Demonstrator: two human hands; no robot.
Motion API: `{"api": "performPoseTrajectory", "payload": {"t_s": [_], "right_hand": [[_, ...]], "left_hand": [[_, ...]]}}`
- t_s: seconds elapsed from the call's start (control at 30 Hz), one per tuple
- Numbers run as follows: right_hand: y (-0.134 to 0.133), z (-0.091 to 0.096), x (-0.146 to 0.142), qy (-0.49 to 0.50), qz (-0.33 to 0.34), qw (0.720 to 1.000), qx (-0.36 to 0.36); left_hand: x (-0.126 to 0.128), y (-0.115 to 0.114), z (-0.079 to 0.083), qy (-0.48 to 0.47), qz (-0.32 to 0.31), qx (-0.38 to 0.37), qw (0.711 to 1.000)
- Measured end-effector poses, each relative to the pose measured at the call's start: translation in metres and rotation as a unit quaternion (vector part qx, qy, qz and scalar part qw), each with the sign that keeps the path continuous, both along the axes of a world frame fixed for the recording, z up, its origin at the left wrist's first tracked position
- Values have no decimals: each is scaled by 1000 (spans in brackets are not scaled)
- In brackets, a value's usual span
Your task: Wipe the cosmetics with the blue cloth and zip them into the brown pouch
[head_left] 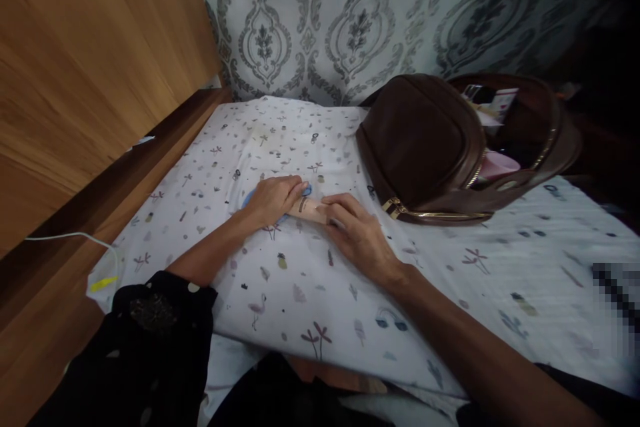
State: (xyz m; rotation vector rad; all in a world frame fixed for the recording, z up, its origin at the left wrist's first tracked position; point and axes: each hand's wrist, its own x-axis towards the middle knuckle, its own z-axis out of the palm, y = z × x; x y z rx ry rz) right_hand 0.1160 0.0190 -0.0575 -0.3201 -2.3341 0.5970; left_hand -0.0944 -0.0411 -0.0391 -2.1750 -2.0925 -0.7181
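In the middle of the patterned sheet lies a beige tube-like item (309,209) with small dark print, held between my two hands. My right hand (363,233) grips its right end with the fingers closed around it. My left hand (277,199) is closed over its left end, together with a soft blue cloth-like item (307,190). Blue also shows at the left edge of that hand, while the rest of it is hidden under the palm and fingers. Both hands rest low, close to the sheet.
A brown leather bag (420,140) stands unzipped at the right, with a pink item (500,164) and small boxes inside. Wooden furniture (105,40) borders the left side. A pale cable (75,235) runs along the left edge. Patterned wallpaper (310,20) covers the wall behind.
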Motion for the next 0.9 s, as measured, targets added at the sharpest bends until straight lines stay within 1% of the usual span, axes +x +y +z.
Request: {"api": "performPoseTrajectory", "payload": {"t_s": [0.07,0.23,0.37,0.43,0.57,0.63,0.7,0.8,0.9], "right_hand": [[-2,0,-1,-7,-9,1000,7],[4,-5,-1,-36,-50,996,-70],[13,-10,1,-71,-100,987,-100],[14,-11,1,-75,-95,988,-91],[9,-8,1,-70,-40,996,-34],[8,-6,1,-78,-31,996,-33],[9,-7,1,-77,-41,995,-47],[15,-11,2,-75,-73,992,-63],[19,-14,2,-67,-83,993,-58]], "left_hand": [[0,-1,-1,5,2,4,1000],[1,-4,-3,23,4,43,999],[1,-4,-4,32,5,64,997],[1,-4,-5,34,6,67,997],[1,-4,-4,30,8,67,997],[1,-4,-4,33,8,67,997],[0,-4,-5,37,9,69,997],[0,-4,-6,39,9,73,997],[0,-4,-6,36,12,76,996]]}}
